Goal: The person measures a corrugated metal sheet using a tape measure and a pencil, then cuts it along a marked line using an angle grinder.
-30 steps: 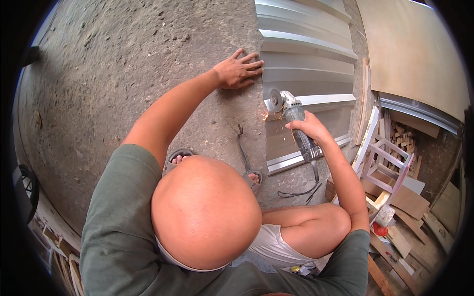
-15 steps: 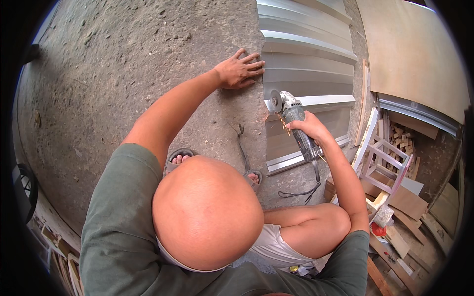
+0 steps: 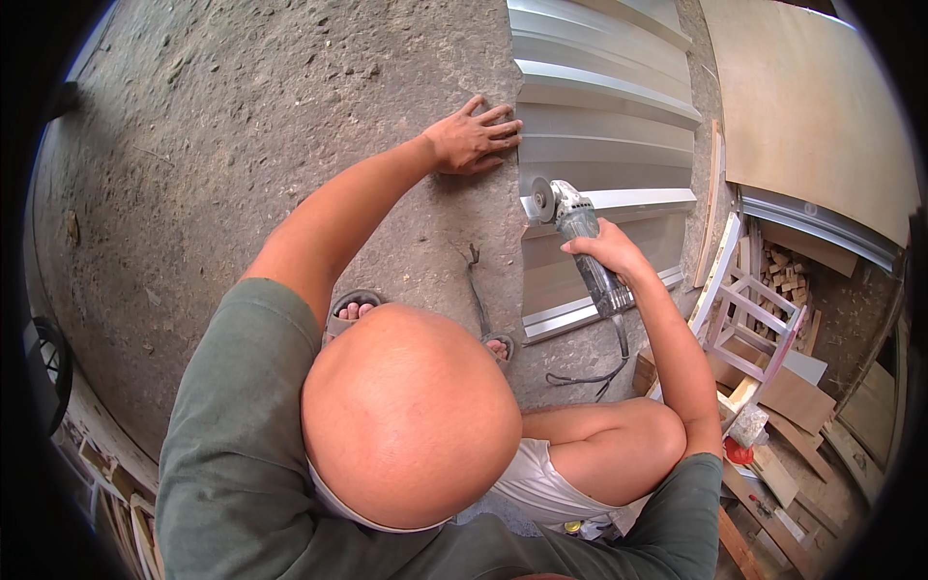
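My right hand (image 3: pixel 611 250) is wrapped round the grey body of an angle grinder (image 3: pixel 584 232). Its round disc (image 3: pixel 543 199) is at the left edge of a ribbed metal sheet (image 3: pixel 604 150), beside a bright raised rib; I cannot tell whether the two touch. My left hand (image 3: pixel 476 137), fingers spread, lies on the rough ground with its fingertips at the sheet's left edge, farther away than the grinder. From the grinder's rear end a dark cord (image 3: pixel 622 338) drops to the ground and curls there.
A large pale board (image 3: pixel 812 106) lies at the far right. Below it are a small pinkish wooden frame (image 3: pixel 754 324), stacked wood blocks (image 3: pixel 785 275) and scattered planks. Rough concrete (image 3: pixel 271 106) spreads to the left. My knees and sandalled feet are close to the sheet's near end.
The orange sparks at the disc are gone. The grinder and my right hand have hardly moved, and my left hand stays at the sheet's edge.
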Demonstrator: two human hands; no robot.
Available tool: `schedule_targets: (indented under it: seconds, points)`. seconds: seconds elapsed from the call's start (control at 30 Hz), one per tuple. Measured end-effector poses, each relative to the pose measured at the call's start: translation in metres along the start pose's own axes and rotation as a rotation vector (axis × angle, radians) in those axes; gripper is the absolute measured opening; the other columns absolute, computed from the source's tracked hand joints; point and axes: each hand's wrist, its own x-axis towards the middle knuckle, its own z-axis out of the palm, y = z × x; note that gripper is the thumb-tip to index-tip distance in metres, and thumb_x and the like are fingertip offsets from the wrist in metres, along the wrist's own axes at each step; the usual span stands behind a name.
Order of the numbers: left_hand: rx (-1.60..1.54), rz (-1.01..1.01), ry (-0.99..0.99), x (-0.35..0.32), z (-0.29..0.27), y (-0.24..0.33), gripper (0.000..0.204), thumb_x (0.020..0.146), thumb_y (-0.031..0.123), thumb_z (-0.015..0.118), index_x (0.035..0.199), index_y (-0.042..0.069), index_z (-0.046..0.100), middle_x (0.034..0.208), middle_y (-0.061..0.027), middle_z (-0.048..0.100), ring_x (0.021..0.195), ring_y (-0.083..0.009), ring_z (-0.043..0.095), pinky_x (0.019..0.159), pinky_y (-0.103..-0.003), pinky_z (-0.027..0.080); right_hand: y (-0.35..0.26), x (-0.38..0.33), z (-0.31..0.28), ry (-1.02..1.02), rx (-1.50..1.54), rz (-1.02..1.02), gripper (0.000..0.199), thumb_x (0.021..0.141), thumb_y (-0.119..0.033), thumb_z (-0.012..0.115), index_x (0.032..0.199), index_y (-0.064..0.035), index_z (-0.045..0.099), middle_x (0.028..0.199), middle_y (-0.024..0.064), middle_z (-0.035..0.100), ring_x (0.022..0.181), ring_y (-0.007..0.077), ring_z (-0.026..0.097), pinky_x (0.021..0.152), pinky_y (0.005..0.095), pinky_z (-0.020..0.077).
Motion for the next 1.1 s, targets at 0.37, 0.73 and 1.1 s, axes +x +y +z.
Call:
schedule_targets:
  seconds: [0.37, 0.73, 1.1]
  points:
    - [-0.005, 0.0, -0.006, 0.0, -0.002, 0.001, 0.055, 0.109, 0.047, 0.041, 0.159, 0.023, 0.042, 0.168, -0.0003, 0.033, 0.158, -0.0243, 0.023, 0.129, -0.058, 0.017, -0.008, -0.005, -0.001, -0.018, 0.014, -0.025, 0.054, 0.072, -0.029, 0.086, 0.107, 0.0069, 0.065, 0.088, 0.0119, 0.068, 0.075, 0.0189, 0.065, 0.067, 0.0349, 0.0542]
    - [-0.004, 0.003, 0.006, 0.0, -0.001, 0.001, 0.055, 0.109, 0.047, 0.042, 0.159, 0.023, 0.043, 0.167, -0.0009, 0.034, 0.157, -0.0244, 0.023, 0.129, -0.057, 0.017, -0.005, -0.001, 0.0, -0.012, -0.002, -0.019, 0.059, 0.072, -0.029, 0.086, 0.112, 0.0072, 0.064, 0.094, 0.0131, 0.068, 0.08, 0.0192, 0.065, 0.071, 0.0357, 0.0546]
    - [0.016, 0.005, -0.001, 0.0, -0.002, 0.001, 0.056, 0.109, 0.047, 0.041, 0.159, 0.023, 0.041, 0.167, -0.0007, 0.034, 0.157, -0.0244, 0.024, 0.128, -0.057, 0.017, 0.006, -0.007, -0.002, -0.047, 0.063, 0.005, 0.066, 0.072, -0.028, 0.086, 0.12, 0.0086, 0.061, 0.103, 0.0164, 0.069, 0.089, 0.022, 0.068, 0.079, 0.0359, 0.0557]
